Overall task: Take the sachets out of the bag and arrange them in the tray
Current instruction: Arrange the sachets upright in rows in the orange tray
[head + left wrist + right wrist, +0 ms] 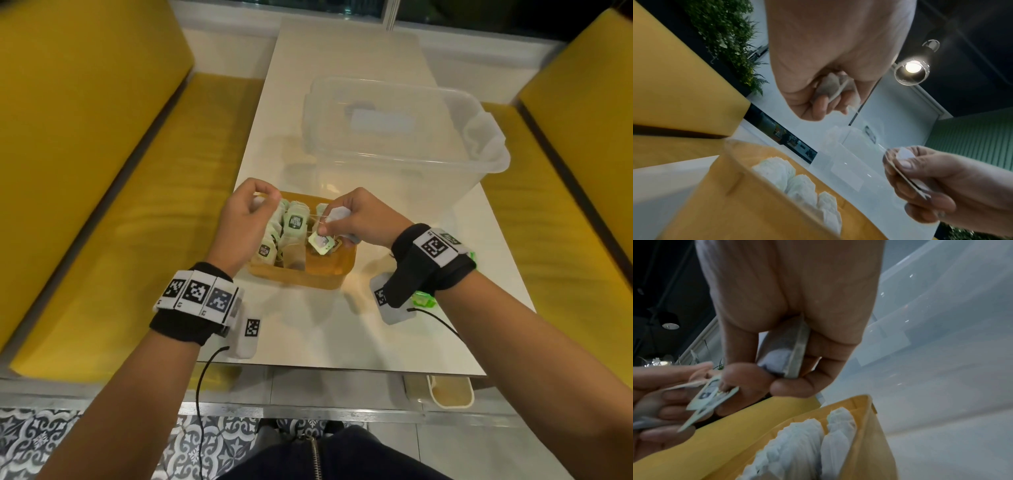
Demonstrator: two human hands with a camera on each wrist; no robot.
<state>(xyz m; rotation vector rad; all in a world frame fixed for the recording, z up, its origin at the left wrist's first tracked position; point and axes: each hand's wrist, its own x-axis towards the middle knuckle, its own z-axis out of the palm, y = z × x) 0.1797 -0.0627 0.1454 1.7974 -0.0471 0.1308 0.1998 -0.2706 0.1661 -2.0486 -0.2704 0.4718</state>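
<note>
I am curling my left hand (241, 219) over the tray's (301, 279) left rim, fingers and thumb pinching a sachet (835, 88) and its thread. The tray is sitting on the table (325, 329), holding upright sachets (295, 224) packed in rows. A thread (313, 216) is stretching across them towards my right hand (359, 219), whose fingers are curling round another sachet (786, 353) while the fingertips are pinching a paper tag (320, 244). Beyond the tray a clear bin (404, 137) is standing. I cannot make out the bag.
</note>
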